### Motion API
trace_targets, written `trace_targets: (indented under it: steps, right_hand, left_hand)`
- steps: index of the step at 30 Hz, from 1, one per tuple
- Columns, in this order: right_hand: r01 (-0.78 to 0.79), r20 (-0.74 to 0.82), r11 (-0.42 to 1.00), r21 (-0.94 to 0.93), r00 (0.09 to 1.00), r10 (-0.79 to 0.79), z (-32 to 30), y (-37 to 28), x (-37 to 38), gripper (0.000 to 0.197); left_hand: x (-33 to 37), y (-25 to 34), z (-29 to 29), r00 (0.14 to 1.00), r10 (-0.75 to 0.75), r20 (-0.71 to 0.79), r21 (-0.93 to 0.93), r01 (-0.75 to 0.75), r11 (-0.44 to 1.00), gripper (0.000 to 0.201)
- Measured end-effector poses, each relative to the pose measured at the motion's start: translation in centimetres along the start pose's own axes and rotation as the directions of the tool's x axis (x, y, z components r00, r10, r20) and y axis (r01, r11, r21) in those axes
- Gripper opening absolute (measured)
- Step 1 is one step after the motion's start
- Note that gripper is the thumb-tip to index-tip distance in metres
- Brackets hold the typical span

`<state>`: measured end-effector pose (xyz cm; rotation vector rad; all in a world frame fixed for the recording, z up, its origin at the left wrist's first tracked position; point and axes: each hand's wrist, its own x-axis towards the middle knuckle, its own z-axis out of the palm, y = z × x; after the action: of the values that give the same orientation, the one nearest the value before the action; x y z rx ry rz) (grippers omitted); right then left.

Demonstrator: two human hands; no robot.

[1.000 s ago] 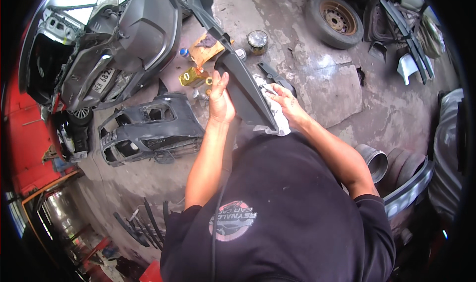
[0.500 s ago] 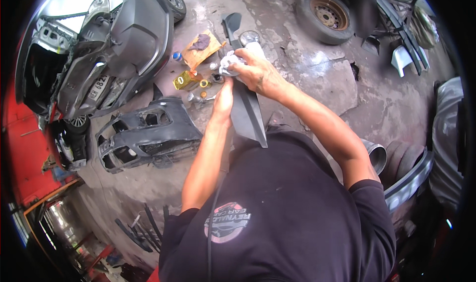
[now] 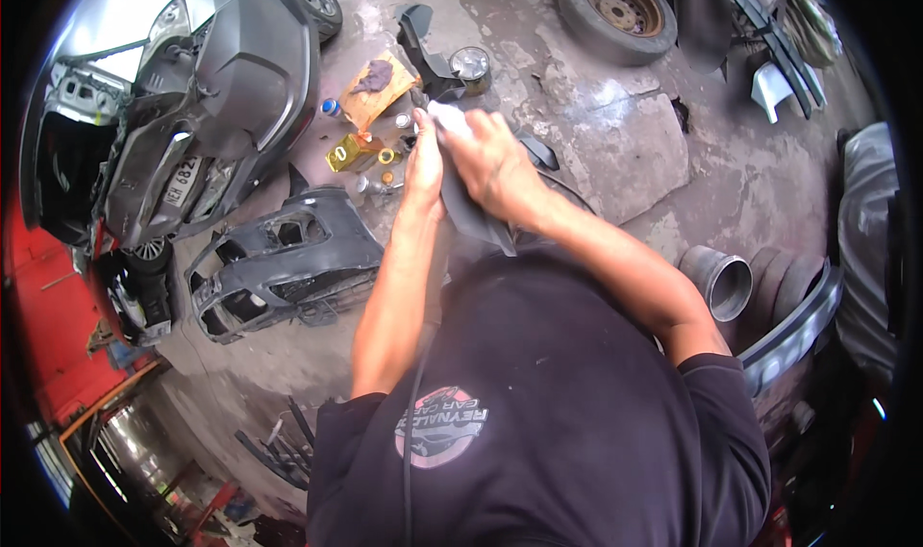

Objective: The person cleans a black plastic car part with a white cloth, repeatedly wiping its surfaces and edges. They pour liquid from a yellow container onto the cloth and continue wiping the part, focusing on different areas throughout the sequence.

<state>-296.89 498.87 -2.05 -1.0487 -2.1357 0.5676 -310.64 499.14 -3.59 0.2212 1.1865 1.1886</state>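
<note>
A yellow tin [image 3: 352,153] is seen on the floor near a blue-capped bottle [image 3: 332,107], a small white-topped container [image 3: 403,121] and a round can [image 3: 470,66]; what is held in them cannot be made out. A purplish rag [image 3: 375,76] is laid on an orange-brown sheet [image 3: 373,105] just beside them.

A long dark panel [image 3: 471,211] is held in front of the person's chest, its far end pointed toward the containers. One edge is gripped by the left hand [image 3: 423,162], the thumb laid along it; the fingers behind are hidden. A white cloth [image 3: 448,119] is bunched under the curled fingers of the right hand [image 3: 495,167] and pressed to the panel, whose middle is covered by both hands. The round can is partly overlapped by the panel's far part.

To the left, a bumper shell [image 3: 336,230] is set on the floor below a silver car [image 3: 250,86], which is cut off by the dark rim of the view. A wheel [image 3: 577,18] is laid at the upper right.
</note>
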Motion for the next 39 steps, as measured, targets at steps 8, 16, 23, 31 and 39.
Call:
trace_targets:
  steps: [8, 16, 23, 31, 39]
  right_hand:
    - [0.036, -0.125, 0.999, -0.035, 0.991, -0.04, 0.6, 3.3, -1.4, 0.028]
    - [-0.036, 0.104, 0.99, 0.139, 0.994, 0.021, -0.3, -1.2, -5.8, 0.04]
    - [-0.03, 0.011, 0.979, 0.204, 1.0, 0.028, -0.1, 4.4, -2.6, 0.032]
    - [-0.089, -0.184, 0.955, 0.284, 0.972, 0.145, 0.2, 2.5, -3.8, 0.035]
    - [-0.175, -0.254, 0.973, 0.151, 0.944, 0.209, 0.4, 7.6, 2.2, 0.025]
  left_hand:
    - [-0.9, -2.3, 0.1, 0.982, -0.082, 0.17, 0.095, 0.066, 0.993, 0.057]
    - [3.1, -1.3, -2.5, 0.983, -0.096, 0.158, 0.008, 0.096, 0.995, 0.046]
    - [3.3, -4.0, -2.8, 0.972, -0.032, 0.231, -0.076, 0.051, 0.996, 0.049]
    - [2.4, -2.3, -4.4, 0.888, 0.011, 0.459, -0.332, 0.16, 0.93, 0.04]
    - [1.6, -3.4, -3.9, 0.845, 0.053, 0.532, -0.217, 0.075, 0.973, 0.044]
